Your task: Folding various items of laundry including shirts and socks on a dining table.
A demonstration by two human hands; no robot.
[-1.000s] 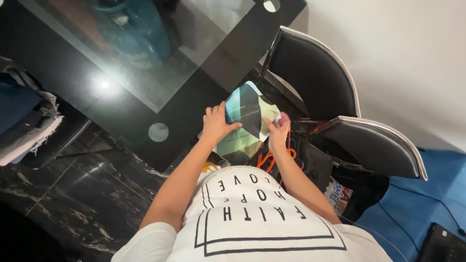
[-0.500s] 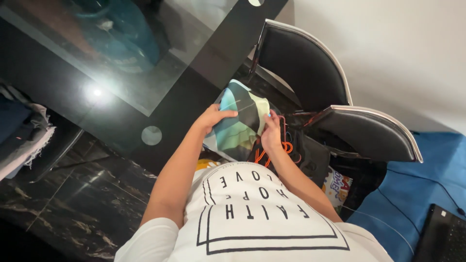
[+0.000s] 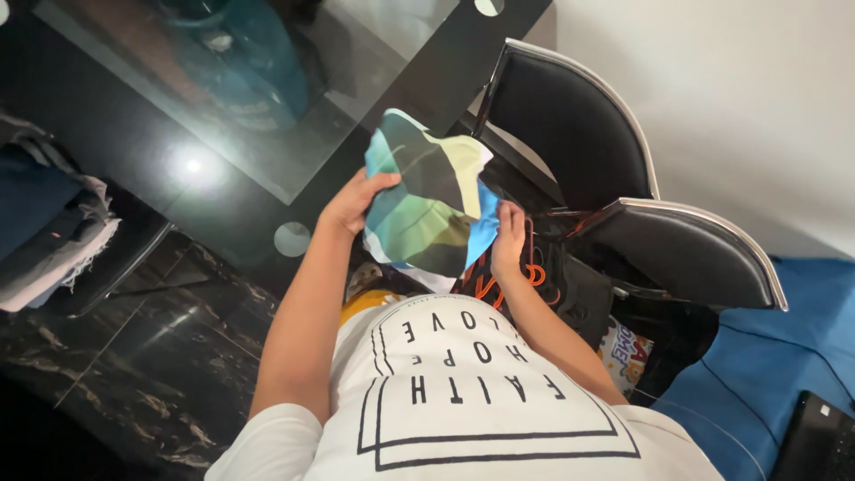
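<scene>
A white printed T-shirt (image 3: 463, 392) is seen nearest the head camera, worn by the person whose two bare forearms reach away from it. A patterned cloth (image 3: 427, 196) in green, black, pale yellow and blue is held up between the hands, in front of the person's chest and above the near edge of the table. The left hand (image 3: 354, 201) is closed on the cloth's left edge, thumb on top and fingers hidden beneath the fabric. The cloth's lower right edge is pinched by the right hand (image 3: 508, 233), its fingers curled into the blue part. The fabric is bunched and creased rather than spread flat. Orange plastic hangers (image 3: 499, 278) are seen just below the right hand, lying on dark items beside the person. Beyond the cloth, a black glass-topped table (image 3: 223, 116) is shown, with ceiling light reflected on its surface. A black padded chair (image 3: 579, 134) with a chrome frame is set to the right of the table, against a white wall. A stack of folded clothes (image 3: 44, 232) is visible at the far left, over a dark marble floor (image 3: 134, 356). Blue fabric (image 3: 766, 374) is spread at the lower right.
</scene>
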